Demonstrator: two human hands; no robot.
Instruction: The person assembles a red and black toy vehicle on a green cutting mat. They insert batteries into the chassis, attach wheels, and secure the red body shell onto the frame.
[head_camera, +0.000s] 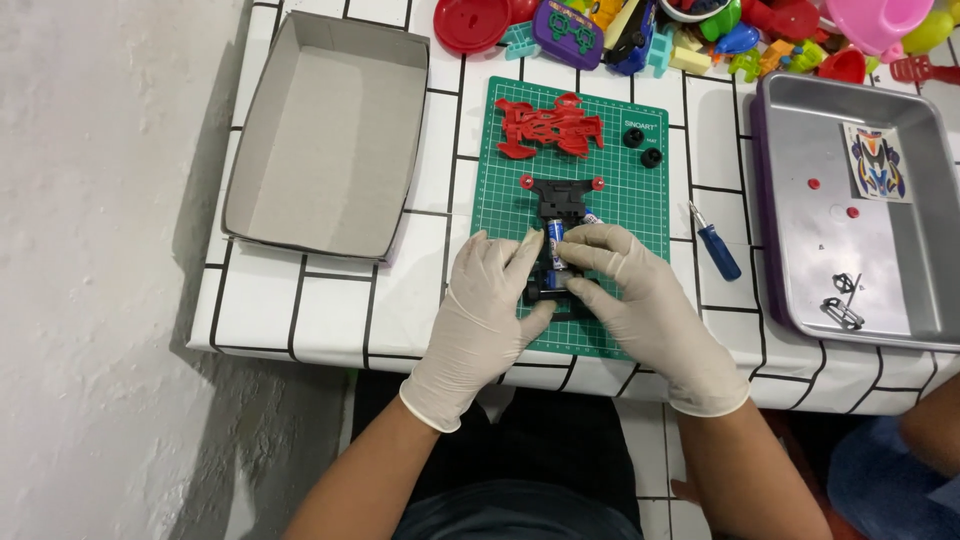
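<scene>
Both gloved hands meet over a black toy car chassis (562, 200) that lies on a green cutting mat (640, 190) near the front edge of a table covered in a white cloth with black grid lines (330, 300). The left hand (487, 300) curls its fingers in around the chassis from the left, the thumb reaching under toward a black wheel at the near end. The right hand (640, 295) pinches narrowly with its fingertips on a small blue battery (555, 243) seated lengthwise in the chassis, so this hand is closed on the battery rather than spread. The far end of the chassis shows two small red hubs on either side. Beyond it on the mat lies a red car body shell (548, 127), apart from the chassis, and two loose black wheels (642, 146) sit near the mat's far right corner. A blue-handled screwdriver (716, 245) rests on the cloth just right of the mat. Further right stands a metal tray (900, 290) holding a sticker sheet, two small red parts and some bits of wire. An open grey cardboard box (320, 140) sits to the left, and a heap of colourful plastic toys (700, 30) crowds the far edge.
</scene>
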